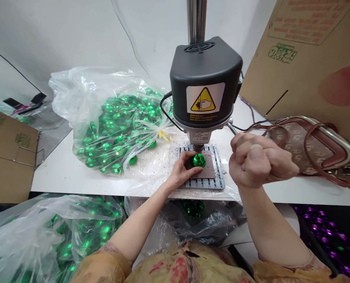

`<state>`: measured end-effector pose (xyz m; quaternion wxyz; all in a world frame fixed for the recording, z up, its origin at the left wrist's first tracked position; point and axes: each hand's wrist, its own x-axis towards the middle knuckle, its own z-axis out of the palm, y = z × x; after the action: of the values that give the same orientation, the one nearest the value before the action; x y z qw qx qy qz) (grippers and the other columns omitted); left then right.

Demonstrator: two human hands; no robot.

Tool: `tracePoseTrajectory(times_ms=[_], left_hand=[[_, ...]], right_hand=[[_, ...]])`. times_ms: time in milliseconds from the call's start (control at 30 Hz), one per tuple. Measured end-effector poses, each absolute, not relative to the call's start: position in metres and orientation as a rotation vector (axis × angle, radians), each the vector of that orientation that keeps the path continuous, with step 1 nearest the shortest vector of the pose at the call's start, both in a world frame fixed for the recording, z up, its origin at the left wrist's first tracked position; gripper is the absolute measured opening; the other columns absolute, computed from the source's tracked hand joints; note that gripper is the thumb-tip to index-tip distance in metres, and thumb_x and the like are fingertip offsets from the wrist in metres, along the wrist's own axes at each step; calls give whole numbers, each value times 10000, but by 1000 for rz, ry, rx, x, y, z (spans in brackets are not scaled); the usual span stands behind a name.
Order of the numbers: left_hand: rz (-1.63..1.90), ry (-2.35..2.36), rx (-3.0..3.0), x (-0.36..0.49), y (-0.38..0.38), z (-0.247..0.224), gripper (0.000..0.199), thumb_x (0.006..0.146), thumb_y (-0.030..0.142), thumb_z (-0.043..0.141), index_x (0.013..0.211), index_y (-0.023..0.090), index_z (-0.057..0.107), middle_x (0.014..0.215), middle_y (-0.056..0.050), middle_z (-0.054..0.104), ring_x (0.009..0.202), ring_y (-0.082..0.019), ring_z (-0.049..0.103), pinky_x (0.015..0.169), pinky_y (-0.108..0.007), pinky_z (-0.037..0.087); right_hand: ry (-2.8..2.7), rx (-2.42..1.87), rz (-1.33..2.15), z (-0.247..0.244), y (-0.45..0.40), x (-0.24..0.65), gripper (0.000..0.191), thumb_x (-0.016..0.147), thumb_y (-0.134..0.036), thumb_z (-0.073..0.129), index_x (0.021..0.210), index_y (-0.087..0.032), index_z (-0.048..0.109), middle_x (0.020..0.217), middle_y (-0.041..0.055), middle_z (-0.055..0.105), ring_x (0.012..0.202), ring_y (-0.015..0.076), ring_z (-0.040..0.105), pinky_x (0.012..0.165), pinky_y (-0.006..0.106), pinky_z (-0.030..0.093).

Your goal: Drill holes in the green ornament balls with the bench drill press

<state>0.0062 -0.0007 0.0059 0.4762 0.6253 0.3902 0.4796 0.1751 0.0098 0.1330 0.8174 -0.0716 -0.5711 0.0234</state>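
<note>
Here, left hand (pixel 179 171) holding ball (pixel 199 161), glossy, faceted, green

A shiny, faceted green ball (pixel 200 162) sits on a flat brown board (pixel 210 169) just under the drill chuck (pixel 198 148)

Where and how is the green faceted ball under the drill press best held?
Probably by its rounded sides, in a low pinch from the left, as the left hand does. The green faceted ball is small and round, and the drill press stands over its top, leaving the flanks as the safer grip.
</note>
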Motion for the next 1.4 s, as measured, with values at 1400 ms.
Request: tracePoseTrajectory(times_ms=[1400], left_hand=[[869, 2076, 1800, -90, 51, 47, 358, 760, 223, 728, 1098, 191, 614, 1025, -98, 654, 973, -277, 653, 868, -408, 521]], right_hand=[[-967, -453, 251, 193, 11, 167, 417, 830, -289, 640, 476, -214, 433, 411, -58, 386, 354, 82, 338, 386, 327, 219]])
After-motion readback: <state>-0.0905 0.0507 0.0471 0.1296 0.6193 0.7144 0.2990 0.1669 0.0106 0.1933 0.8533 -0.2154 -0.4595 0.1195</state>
